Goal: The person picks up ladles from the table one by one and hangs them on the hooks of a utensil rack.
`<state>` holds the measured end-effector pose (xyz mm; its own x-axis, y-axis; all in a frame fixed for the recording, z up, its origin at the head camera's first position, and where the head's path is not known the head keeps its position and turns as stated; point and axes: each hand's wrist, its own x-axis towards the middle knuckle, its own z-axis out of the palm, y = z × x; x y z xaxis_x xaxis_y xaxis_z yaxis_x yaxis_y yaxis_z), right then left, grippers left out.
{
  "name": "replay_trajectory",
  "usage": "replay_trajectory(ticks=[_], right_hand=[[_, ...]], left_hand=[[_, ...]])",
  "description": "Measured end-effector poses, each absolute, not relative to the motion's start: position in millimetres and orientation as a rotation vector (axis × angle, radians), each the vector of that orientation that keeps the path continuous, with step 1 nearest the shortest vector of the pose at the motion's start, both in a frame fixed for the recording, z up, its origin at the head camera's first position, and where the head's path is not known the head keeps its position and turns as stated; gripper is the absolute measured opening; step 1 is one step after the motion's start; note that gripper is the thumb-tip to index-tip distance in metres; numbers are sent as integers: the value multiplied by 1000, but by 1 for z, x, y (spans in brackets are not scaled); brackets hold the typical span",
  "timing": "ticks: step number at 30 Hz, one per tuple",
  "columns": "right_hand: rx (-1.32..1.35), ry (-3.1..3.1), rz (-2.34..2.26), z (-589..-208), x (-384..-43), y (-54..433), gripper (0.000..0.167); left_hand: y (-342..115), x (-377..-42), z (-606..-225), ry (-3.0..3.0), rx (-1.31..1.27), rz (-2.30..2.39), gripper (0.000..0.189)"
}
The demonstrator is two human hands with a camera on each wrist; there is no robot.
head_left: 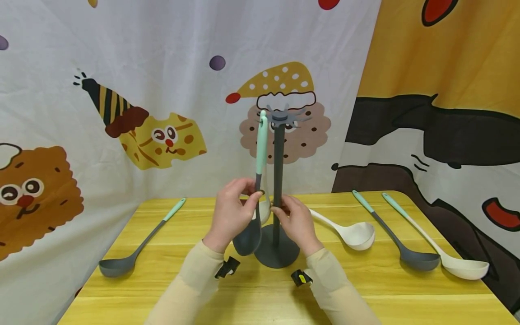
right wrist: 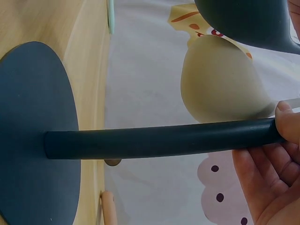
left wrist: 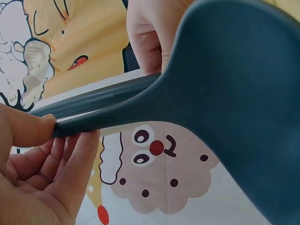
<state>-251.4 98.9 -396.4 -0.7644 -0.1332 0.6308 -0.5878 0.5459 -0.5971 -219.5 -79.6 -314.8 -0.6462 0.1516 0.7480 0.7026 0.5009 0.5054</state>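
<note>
My left hand [head_left: 230, 212] pinches the dark neck of a ladle [left wrist: 234, 89] between thumb and fingers. This ladle stands upright with its dark bowl down, and its mint handle [head_left: 262, 144] reaches up beside the hooked top [head_left: 280, 117] of a grey utensil stand. My right hand [head_left: 295, 221] grips the stand's pole [right wrist: 164, 140] at about mid-height. Behind the held ladle, a cream ladle [right wrist: 215, 79] hangs bowl down beside the pole, partly hidden in the head view. The round base [head_left: 276, 257] of the stand rests on the table.
On the wooden table [head_left: 183, 289], a dark ladle [head_left: 118, 267] with a mint handle lies at the left. Right of the stand lie a white ladle [head_left: 357, 235], another dark ladle [head_left: 420, 260] and a cream one [head_left: 465, 268]. A printed curtain [head_left: 174, 54] hangs behind the table.
</note>
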Motion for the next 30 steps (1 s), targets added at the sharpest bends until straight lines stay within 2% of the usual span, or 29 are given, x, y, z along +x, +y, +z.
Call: replay_trajectory(ticks=[30], right_hand=[[578, -2260, 1136, -398, -253, 99, 20]], left_hand=[[-75, -225, -320, -2092, -686, -1178, 14]])
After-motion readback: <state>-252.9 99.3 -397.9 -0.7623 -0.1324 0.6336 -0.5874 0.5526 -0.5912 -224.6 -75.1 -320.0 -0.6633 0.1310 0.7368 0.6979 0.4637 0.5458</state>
